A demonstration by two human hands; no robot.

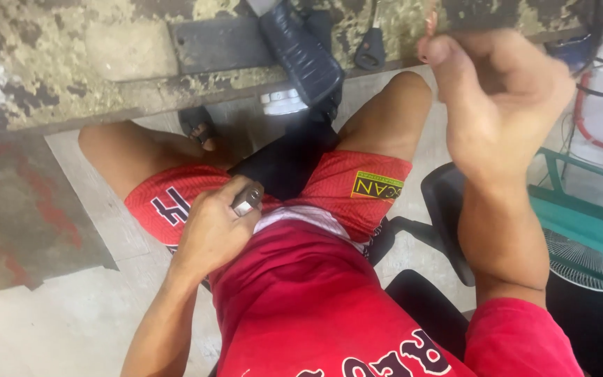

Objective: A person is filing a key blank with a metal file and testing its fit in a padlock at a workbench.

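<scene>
Currently, the seated person is gripping a small metal cylinder in the lap while raising the other hand.

The left hand [212,227] is closing around the short silver-grey metal cylindrical part [248,199], resting it against the red mesh shorts [343,192]; the right hand [500,98] is lifting toward the worn, paint-flaked workbench edge [71,77], fingers curled loosely, and whether it is pinching anything cannot be told. For good control, the cylinder is best being kept braced on the thigh with the thumb steadying it. A black ribbed tool handle [301,52] is hanging over the bench edge. A small rectangular yellow-green label patch [377,186] is sitting on the shorts' right leg.
</scene>
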